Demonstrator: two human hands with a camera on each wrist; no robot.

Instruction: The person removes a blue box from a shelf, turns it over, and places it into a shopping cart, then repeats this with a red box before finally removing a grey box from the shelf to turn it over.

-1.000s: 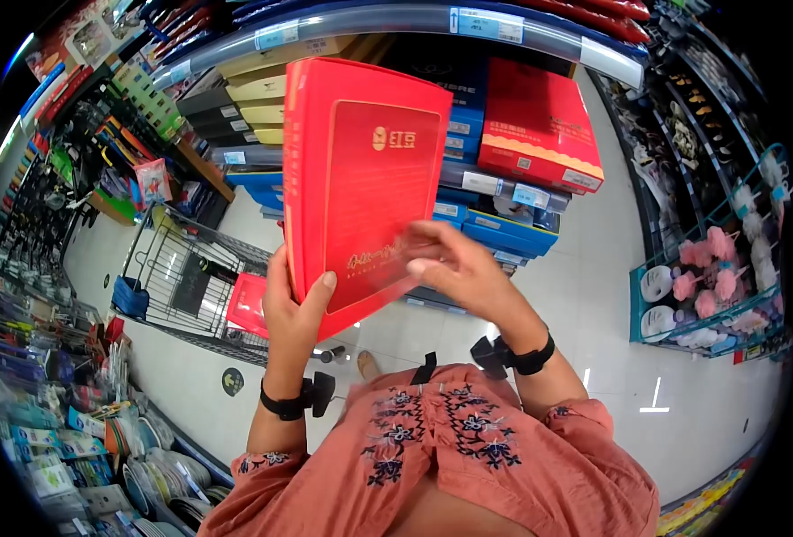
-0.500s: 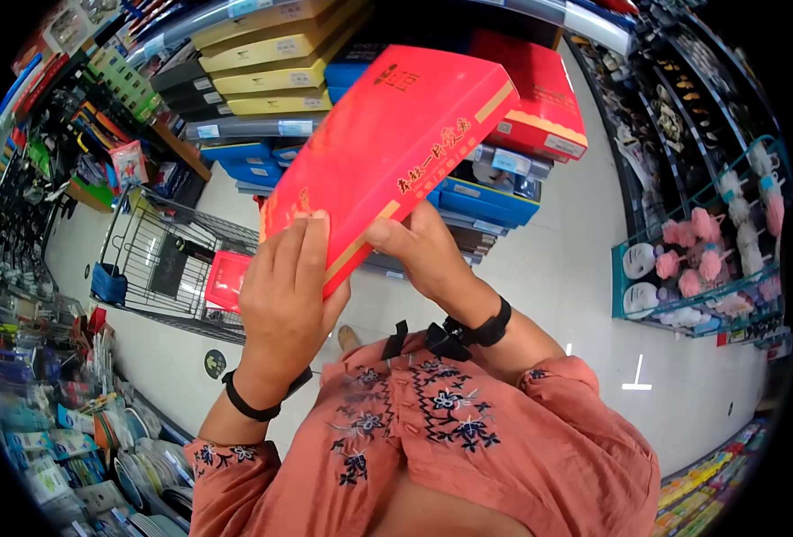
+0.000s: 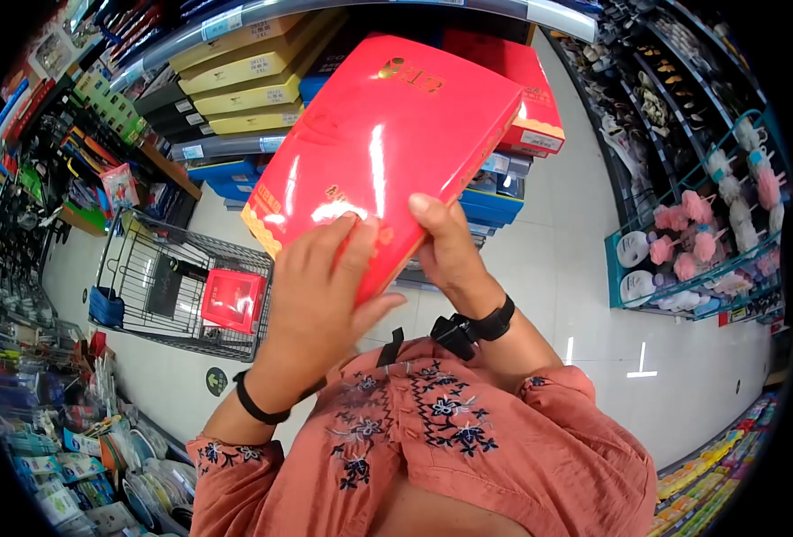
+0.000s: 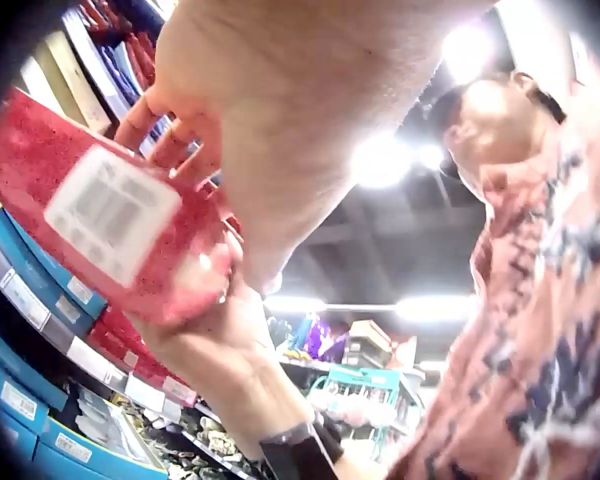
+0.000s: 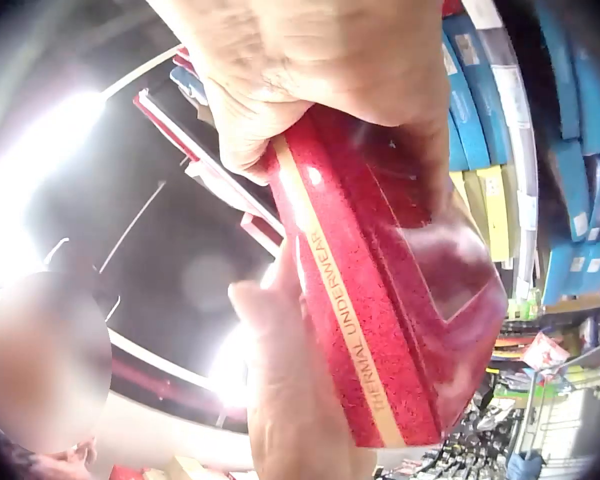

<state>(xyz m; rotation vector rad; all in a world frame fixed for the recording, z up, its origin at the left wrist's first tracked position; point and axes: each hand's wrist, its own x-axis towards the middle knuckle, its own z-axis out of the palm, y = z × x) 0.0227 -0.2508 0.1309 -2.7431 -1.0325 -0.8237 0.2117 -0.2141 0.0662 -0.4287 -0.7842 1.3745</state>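
The red box (image 3: 387,134) is held up before the shelves, its long axis slanted away and rightward. Its right edge, near the close end, is gripped by the right hand (image 3: 457,255), thumb uppermost; its near face is touched by the left hand (image 3: 311,295), fingers extended.

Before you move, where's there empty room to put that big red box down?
There's bare floor between the box shelf and teal rack, and a smaller patch between the cart and box shelf. It's crowded on the shelf, with piled boxes, and in the rack, full of pink and white things.
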